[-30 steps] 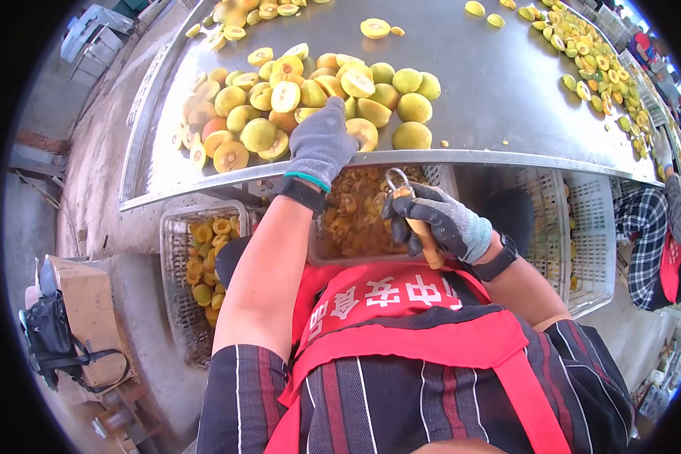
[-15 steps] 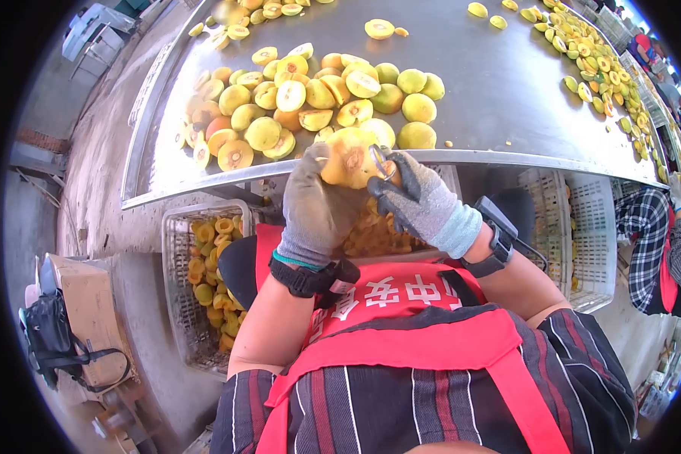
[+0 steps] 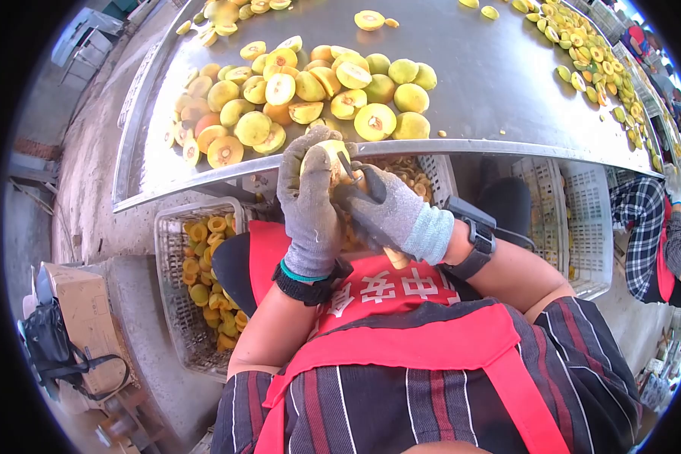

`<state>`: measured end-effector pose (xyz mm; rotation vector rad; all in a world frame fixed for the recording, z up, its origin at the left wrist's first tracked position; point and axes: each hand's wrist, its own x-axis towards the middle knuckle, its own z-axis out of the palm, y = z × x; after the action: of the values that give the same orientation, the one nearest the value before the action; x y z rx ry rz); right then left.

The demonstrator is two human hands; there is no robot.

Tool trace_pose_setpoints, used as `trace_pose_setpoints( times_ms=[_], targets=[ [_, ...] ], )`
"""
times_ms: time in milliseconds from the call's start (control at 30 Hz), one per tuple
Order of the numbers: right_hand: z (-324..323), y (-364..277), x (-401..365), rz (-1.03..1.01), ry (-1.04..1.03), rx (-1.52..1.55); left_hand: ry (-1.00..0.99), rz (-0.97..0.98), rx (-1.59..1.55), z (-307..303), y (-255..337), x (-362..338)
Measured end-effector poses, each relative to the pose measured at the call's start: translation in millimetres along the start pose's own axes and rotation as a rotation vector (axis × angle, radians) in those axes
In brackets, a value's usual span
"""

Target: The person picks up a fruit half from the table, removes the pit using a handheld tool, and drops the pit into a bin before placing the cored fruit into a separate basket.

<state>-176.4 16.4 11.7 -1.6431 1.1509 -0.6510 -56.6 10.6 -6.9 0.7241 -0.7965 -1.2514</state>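
My left hand point(image 3: 307, 208), in a grey work glove, is wrapped round a yellow peach half point(image 3: 331, 153) held up at the table's front edge. My right hand point(image 3: 390, 210), gloved as well, closes on a pitting knife point(image 3: 396, 259). Its pale handle end pokes out below the palm, and its metal head meets the fruit's cut face. Fingers partly hide the fruit and the blade. Just beyond my hands, a pile of cut peaches point(image 3: 280, 89) lies on the metal table point(image 3: 477, 91), several with stones still in them.
On my left stands a white crate point(image 3: 166, 280) of pitted peach halves. Another crate point(image 3: 440, 178) with small pieces sits below the table edge. White crates point(image 3: 589, 227) stand at right, near a co-worker in checked clothing point(image 3: 639, 227). More halves point(image 3: 590, 57) line the table's far right.
The peach half has turned and sits deeper in my left hand. My right hand has moved down and left against it. A fresh half now shows at the pile's front, where my hands covered it.
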Motion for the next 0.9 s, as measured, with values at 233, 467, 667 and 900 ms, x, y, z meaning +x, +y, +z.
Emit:
trace_pose_setpoints(
  times_ms=[233, 467, 667, 900],
  targets=[
    [11.3, 39.5, 2.9, -0.218, -0.085, -0.481, 0.005, -0.183, -0.029, -4.5, 9.5, 1.8],
    [9.9, 24.1, 0.5, -0.177, -0.058, -0.122, -0.238, -0.24, 0.396, -12.9, 21.3, 18.6],
    [6.4, 20.3, -3.7, -0.05, -0.214, -0.195, -0.126, -0.153, 0.264, -11.3, 8.2, 9.5],
    [-15.9, 16.9, -6.9, 0.093, -0.476, 0.075, -0.312, -0.37, 0.249, -18.6, 6.2, 13.9]
  ],
)
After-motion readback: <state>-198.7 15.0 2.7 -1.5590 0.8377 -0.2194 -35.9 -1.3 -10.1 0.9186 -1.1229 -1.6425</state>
